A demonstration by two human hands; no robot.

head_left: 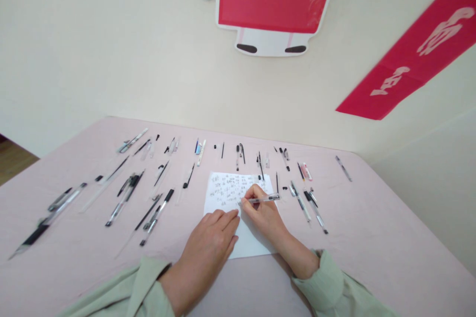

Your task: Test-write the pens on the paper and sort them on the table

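Held clear pen (267,198) over white paper (251,240)

Pinched it, slim, transparent and dark-lined inside, in the right hand's (263,215) fingers near dark script (231,187). Laid left hand (208,237) on the paper with fingers loosely extended.

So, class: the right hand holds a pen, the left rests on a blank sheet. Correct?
The sheet isn't blank: the head view shows handwriting across its upper part. The right hand does hold a pen, and the left hand rests on the sheet.

Nothing legible on paper (250,243) or banner (411,54).
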